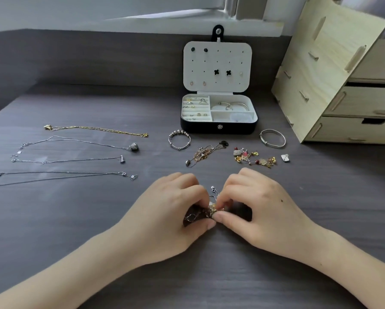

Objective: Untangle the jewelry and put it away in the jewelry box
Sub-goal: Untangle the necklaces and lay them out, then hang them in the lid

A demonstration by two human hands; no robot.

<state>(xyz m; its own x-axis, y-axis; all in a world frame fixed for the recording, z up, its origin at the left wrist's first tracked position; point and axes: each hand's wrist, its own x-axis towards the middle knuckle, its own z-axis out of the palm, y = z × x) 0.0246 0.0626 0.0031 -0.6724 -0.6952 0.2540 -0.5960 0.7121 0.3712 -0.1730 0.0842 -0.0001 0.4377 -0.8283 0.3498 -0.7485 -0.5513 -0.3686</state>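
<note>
At the front edge of the dark wood-grain counter, left hand and right hand meet, fingers clamped on a small tangled silver-and-gold chain knot, likely to tease strands apart. Toward the back edge, the open black jewelry box stands ready.

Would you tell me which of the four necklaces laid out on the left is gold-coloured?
The gold necklace, the rearmost of the four; the three silver necklaces lie nearer the viewer.

Both hands, left and right, pinch a tangled jewelry clump before the open jewelry box.
</note>
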